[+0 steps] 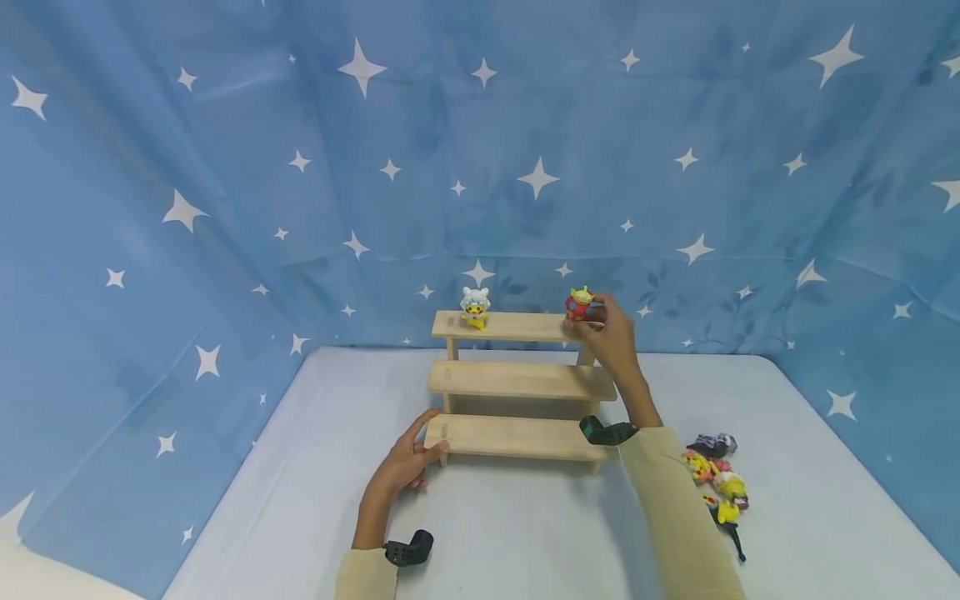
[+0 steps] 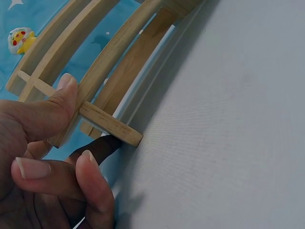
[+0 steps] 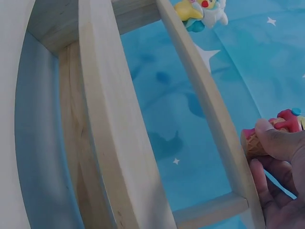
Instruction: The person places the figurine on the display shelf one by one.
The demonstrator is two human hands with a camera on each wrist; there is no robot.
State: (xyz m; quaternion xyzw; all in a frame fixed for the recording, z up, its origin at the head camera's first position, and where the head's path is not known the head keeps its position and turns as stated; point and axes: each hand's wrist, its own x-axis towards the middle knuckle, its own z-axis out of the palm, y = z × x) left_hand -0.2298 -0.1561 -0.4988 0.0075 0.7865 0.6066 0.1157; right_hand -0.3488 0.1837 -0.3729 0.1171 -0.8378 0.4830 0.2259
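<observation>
A pale wooden three-tier stand (image 1: 521, 381), upright near the back edge of the white tabletop (image 1: 517, 533); a small red figurine with yellow-green head (image 1: 578, 307), held upright at the top tier's right end.

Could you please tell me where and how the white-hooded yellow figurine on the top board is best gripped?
Probably pinch the figurine by both sides of its white hood, coming from the front: it stands upright on the wooden shelf, hood uppermost, with the blue curtain behind.
</observation>
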